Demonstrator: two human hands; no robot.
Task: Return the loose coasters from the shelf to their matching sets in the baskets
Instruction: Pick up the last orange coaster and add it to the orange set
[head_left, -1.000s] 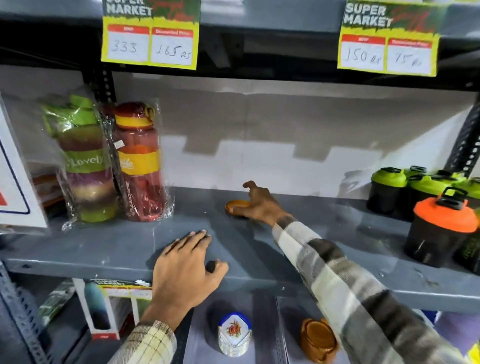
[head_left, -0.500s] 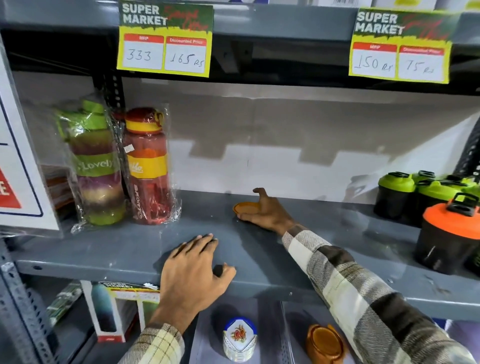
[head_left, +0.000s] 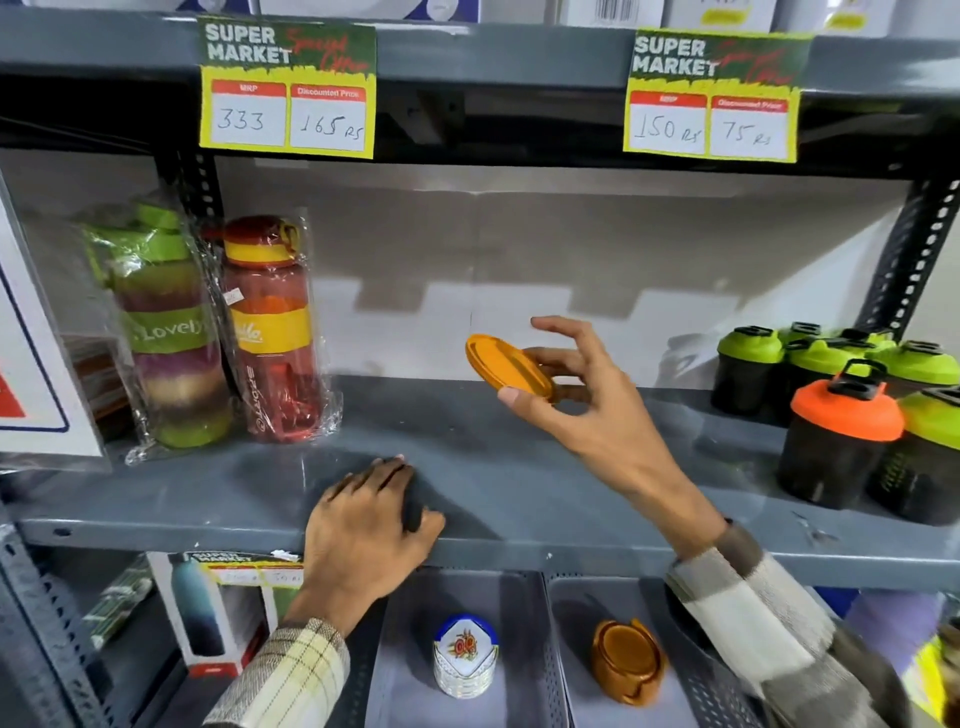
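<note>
My right hand (head_left: 587, 405) holds a round orange coaster (head_left: 506, 368) tilted in the air above the grey shelf (head_left: 519, 483), pinched between thumb and fingers. Flat on the shelf's front edge rests my left hand (head_left: 366, 525), palm down, holding nothing. Below the shelf are two grey perforated baskets: the left basket (head_left: 410, 670) contains a white set of coasters with a floral print and blue rim (head_left: 466, 656), the right basket (head_left: 691, 691) contains a matching orange coaster set in its holder (head_left: 628, 661).
Two wrapped bottles, green (head_left: 166, 332) and red (head_left: 272, 332), stand at the shelf's left. Green-lidded and orange-lidded shakers (head_left: 841, 431) crowd the right end. Price tags (head_left: 287, 91) hang from the shelf above. A boxed bottle (head_left: 208, 613) sits lower left.
My right hand has lifted the orange coaster off the back of the shelf and drawn it up and toward me. The left hand stays on the shelf edge.
</note>
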